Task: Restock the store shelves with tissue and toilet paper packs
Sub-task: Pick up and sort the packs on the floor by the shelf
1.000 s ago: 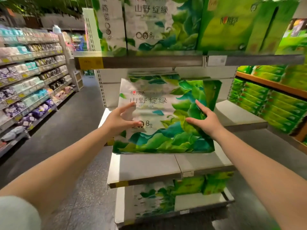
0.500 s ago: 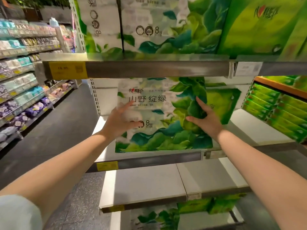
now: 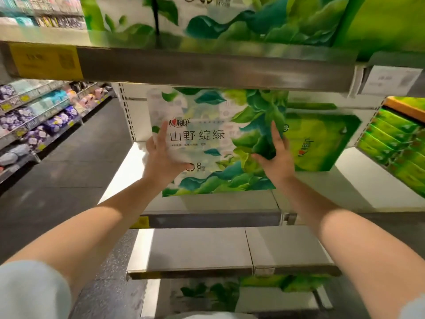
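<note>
Two hands steady a leaf-printed tissue pack (image 3: 213, 143) on the middle shelf (image 3: 230, 203) of a supermarket aisle. The left hand (image 3: 161, 157) lies flat against the pack's front near its left edge, fingers straight and spread; the right hand (image 3: 276, 157) presses its right side, fingers extended rather than curled round it. The pack stands upright on the shelf, set a little back from the front edge, just beside a bright green pack (image 3: 322, 143) to its right. More leaf-printed packs (image 3: 230, 19) crowd the shelf overhead, while the lower shelf (image 3: 195, 247) shows bare metal toward its front edge. By the look of it, this is the placing step, nearly finished; the next move probably calls for a push square to the back and snug against the neighbouring pack, then letting go and fetching more stock.
</note>
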